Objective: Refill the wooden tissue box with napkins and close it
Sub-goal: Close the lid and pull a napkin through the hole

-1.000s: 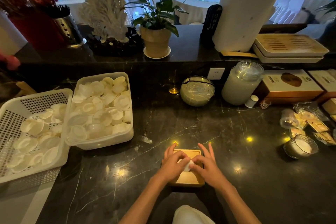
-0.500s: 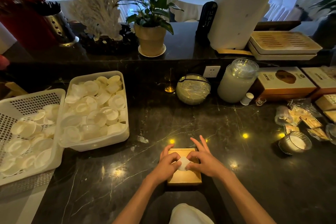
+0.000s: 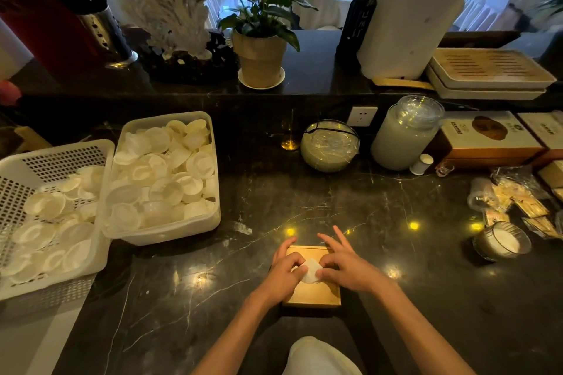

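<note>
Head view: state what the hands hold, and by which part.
Both hands, left hand and right hand, pinch the white napkin tip atop the square wooden tissue box.

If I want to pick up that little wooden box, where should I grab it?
Probably by its two side walls, coming down from above with a hand on each side. The wooden box lies flat on the counter with straight, upright sides and open space around it. Keep off the middle of the top: a white napkin pokes out there, pinched by the left hand and right hand.

Two tubs (image 3: 164, 231) (image 3: 18, 161) of what look like small white dishes.
</note>
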`<state>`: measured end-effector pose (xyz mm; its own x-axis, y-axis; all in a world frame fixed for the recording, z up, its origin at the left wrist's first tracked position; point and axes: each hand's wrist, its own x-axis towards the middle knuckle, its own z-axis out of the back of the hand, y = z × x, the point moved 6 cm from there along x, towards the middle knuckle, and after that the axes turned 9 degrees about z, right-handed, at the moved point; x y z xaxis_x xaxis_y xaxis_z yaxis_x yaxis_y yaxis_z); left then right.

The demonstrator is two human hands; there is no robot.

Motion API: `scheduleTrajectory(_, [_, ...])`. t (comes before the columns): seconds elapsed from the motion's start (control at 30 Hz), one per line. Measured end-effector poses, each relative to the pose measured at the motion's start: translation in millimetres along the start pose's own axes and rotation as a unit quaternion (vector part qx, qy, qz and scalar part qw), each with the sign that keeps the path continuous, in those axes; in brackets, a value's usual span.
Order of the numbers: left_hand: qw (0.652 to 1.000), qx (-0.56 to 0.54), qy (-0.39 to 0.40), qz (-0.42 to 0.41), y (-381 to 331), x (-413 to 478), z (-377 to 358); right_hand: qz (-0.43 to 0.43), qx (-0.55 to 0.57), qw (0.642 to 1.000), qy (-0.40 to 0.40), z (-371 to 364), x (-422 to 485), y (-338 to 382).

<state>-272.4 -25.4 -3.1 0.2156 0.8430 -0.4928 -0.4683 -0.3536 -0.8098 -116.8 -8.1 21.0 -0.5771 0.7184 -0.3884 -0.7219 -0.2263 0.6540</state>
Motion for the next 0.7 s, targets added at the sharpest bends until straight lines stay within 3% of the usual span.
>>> scheduleTrajectory(0.17, [1.0,-0.003,-0.011,0.011,1,3,1,0.006,0.077,0.997,-0.008,-4,4,-2])
scheduleTrajectory(0.43, [0.999,0.013,-0.036,0.012,2,4,1,0.02,0.198,0.964,-0.179,-26,-4,-18])
scheduleTrajectory(0.7, [1.0,-0.001,-0.029,0.007,4,3,2,0.019,0.208,0.96,-0.188,-33,0,-25])
